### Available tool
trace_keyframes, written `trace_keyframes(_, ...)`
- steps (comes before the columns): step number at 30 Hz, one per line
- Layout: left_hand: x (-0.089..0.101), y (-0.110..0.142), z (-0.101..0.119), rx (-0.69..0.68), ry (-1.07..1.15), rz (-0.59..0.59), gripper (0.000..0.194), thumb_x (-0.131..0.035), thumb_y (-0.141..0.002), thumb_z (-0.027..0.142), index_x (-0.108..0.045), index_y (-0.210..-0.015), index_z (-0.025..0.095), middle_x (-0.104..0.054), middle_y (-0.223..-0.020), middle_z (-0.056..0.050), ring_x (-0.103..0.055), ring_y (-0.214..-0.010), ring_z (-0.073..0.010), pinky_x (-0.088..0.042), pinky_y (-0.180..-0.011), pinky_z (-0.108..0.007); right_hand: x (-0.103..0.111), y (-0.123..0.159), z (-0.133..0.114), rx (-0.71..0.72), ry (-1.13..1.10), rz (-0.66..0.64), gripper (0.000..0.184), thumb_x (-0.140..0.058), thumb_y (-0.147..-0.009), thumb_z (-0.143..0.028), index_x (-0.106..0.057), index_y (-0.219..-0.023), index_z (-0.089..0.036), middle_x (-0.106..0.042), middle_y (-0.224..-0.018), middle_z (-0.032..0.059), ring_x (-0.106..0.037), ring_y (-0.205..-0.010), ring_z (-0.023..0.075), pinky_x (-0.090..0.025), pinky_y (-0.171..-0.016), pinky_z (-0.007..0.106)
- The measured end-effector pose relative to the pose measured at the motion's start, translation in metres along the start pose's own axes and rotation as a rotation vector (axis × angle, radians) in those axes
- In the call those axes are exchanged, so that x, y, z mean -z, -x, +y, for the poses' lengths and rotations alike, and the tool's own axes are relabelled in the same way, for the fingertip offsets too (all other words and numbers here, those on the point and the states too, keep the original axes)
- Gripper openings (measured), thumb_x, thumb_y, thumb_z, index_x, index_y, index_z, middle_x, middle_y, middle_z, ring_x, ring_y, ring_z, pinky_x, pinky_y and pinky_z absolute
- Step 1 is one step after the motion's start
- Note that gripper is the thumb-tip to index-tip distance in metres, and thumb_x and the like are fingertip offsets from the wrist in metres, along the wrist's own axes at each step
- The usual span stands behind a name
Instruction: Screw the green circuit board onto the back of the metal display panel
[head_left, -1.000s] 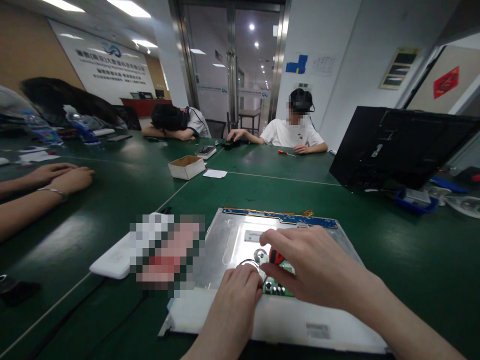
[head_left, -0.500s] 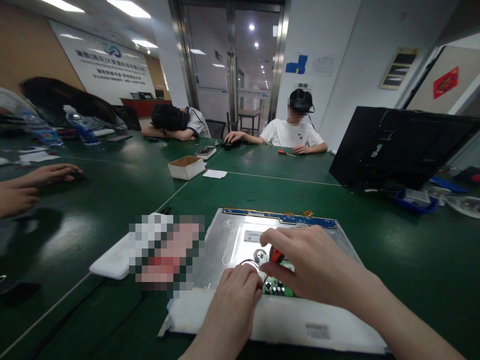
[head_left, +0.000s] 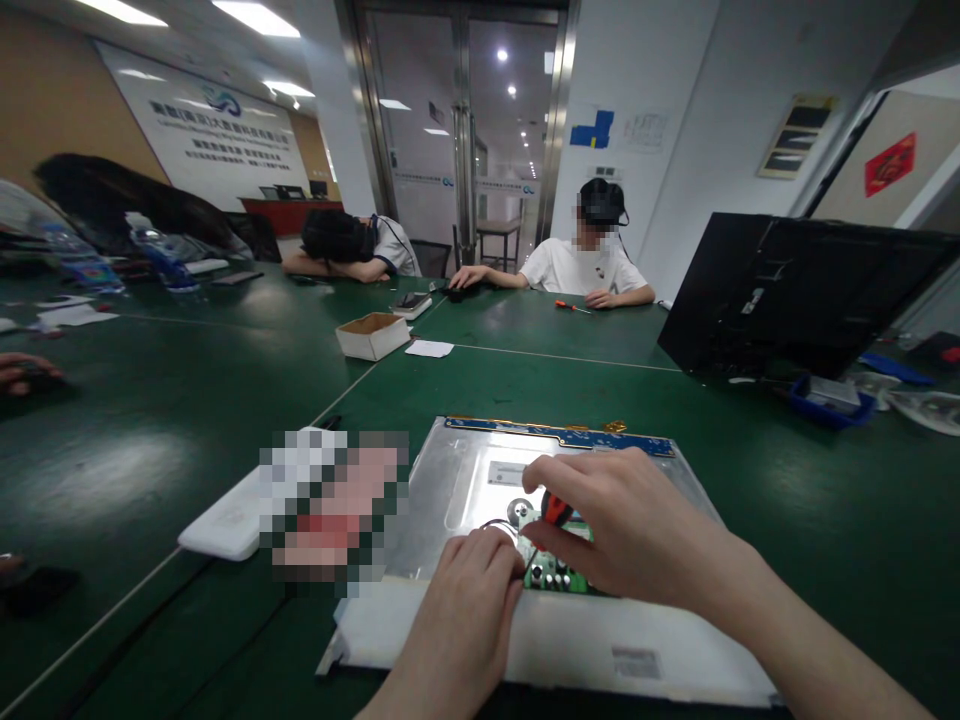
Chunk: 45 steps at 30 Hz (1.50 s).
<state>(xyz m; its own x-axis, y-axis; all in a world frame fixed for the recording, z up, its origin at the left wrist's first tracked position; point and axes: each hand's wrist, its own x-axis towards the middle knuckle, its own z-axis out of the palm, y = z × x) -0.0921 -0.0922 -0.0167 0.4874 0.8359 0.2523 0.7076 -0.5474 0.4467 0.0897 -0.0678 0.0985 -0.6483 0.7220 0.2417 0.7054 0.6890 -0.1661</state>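
Observation:
My right hand [head_left: 630, 525] grips the red and black handle of a screwdriver [head_left: 556, 509], its shaft slanting down toward the left. The tip ends close to the fingers of my left hand [head_left: 476, 590], which are bent and pressed together at the left edge of a green circuit board [head_left: 559, 578]. What those fingertips hold, if anything, is hidden. The board sits on a silvery display panel [head_left: 427, 520] lying flat on the table. Dark wires run beside the board. A blue circuit strip [head_left: 510, 430] lines the panel's far edge, and a whitish band [head_left: 570, 640] covers its near side.
Left of the panel lie a white device [head_left: 225, 525] and a blurred-out pink object [head_left: 352, 500]. An open box [head_left: 373, 337] stands farther off. At right are a black monitor [head_left: 795, 295] and a blue tray [head_left: 832, 402]. A person [head_left: 589, 260] sits across the table [head_left: 540, 375].
My right hand and the screwdriver have shifted very slightly; my left hand stays put. At the far left, another person's hands and arms have drawn back toward the picture's edge.

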Motion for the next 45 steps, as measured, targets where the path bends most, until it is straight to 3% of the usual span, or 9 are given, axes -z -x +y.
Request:
trace_keyframes(20, -0.0061, -0.0016, -0.0033, -0.023, -0.087, 0.038, 0.021, -0.047, -0.084, 0.003, -0.059, -0.090, 0.019, -0.063, -0.101, -0.007, -0.057, -0.093, -0.0250, -0.046, -0.083, -0.041, 0.0008, 0.0018, -0.0052, 0.018, 0.023, -0.017, 0.013, -0.060, -0.090, -0.029, -0.053, -0.098, -0.021, -0.067, -0.085, 0.0004, -0.061, -0.072, 0.0170, -0.030, -0.058, 0.028)
trace_keyframes(27, -0.0075, 0.0014, -0.0069, -0.038, -0.068, 0.045, 0.023, -0.046, -0.086, 0.004, -0.059, -0.096, 0.019, -0.063, -0.102, -0.007, -0.056, -0.096, -0.0257, -0.045, -0.084, -0.041, 0.0005, -0.0004, -0.0066, -0.001, 0.042, -0.021, 0.022, -0.061, -0.091, -0.041, -0.054, -0.092, -0.020, -0.067, -0.079, 0.0002, -0.061, -0.068, 0.0173, -0.027, -0.055, 0.028)
trace_keyframes(34, -0.0058, -0.0012, -0.0052, -0.028, -0.045, 0.024, 0.022, -0.045, -0.084, 0.004, -0.059, -0.092, 0.019, -0.062, -0.099, -0.006, -0.057, -0.094, -0.0247, -0.046, -0.083, -0.041, 0.0009, 0.0024, -0.0055, 0.007, -0.026, -0.026, 0.011, -0.060, -0.087, -0.021, -0.053, -0.096, -0.021, -0.066, -0.086, -0.0007, -0.058, -0.069, 0.0144, -0.028, -0.056, 0.027)
trace_keyframes(42, -0.0072, 0.0019, -0.0074, -0.050, -0.045, 0.065, 0.026, -0.044, -0.085, 0.004, -0.060, -0.098, 0.019, -0.063, -0.105, -0.008, -0.056, -0.098, -0.0253, -0.046, -0.085, -0.041, -0.0031, -0.0013, -0.0062, -0.016, 0.068, 0.009, 0.025, -0.059, -0.090, -0.044, -0.052, -0.088, -0.020, -0.066, -0.072, -0.0002, -0.059, -0.062, 0.0165, -0.024, -0.053, 0.027)
trace_keyframes(45, -0.0076, 0.0009, -0.0072, -0.038, -0.044, 0.047, 0.024, -0.044, -0.084, 0.005, -0.059, -0.095, 0.019, -0.063, -0.103, -0.008, -0.057, -0.096, -0.0250, -0.046, -0.084, -0.041, -0.0022, -0.0001, -0.0066, -0.021, 0.032, -0.007, 0.018, -0.061, -0.088, -0.036, -0.052, -0.092, -0.020, -0.067, -0.077, -0.0001, -0.059, -0.064, 0.0165, -0.026, -0.053, 0.027)
